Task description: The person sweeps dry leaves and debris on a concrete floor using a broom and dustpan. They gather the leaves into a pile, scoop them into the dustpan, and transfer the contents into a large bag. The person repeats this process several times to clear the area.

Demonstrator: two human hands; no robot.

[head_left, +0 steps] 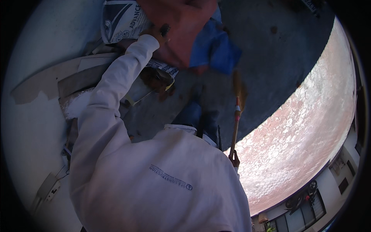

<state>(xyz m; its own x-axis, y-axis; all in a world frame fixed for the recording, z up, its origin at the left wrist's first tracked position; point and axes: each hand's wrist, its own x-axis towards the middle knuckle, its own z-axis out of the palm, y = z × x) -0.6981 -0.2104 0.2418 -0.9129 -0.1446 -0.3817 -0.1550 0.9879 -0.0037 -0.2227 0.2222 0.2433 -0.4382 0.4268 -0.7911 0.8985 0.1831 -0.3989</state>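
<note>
My left hand [160, 35], at the end of a pale sleeve, grips the large reddish cloth [181, 17] at the top; its fingers are partly blurred beside a small dark patch. A crumpled blue cloth or sheet [214, 50] hangs at the reddish cloth's right. A white printed sack [119, 23] stands left of my hand. My right hand [234, 158] is closed on a wooden stick [235, 131], low by my right side, with a blurred brownish brush-like end [240, 91] over the dark floor [270, 77].
Flat grey boards [77, 77], a white crumpled bag [79, 104] and mixed debris [154, 81] lie along the white wall [34, 116] at left. Sunlit patterned paving [301, 135] curves along the right. A parked two-wheeler [301, 199] stands near a building at lower right.
</note>
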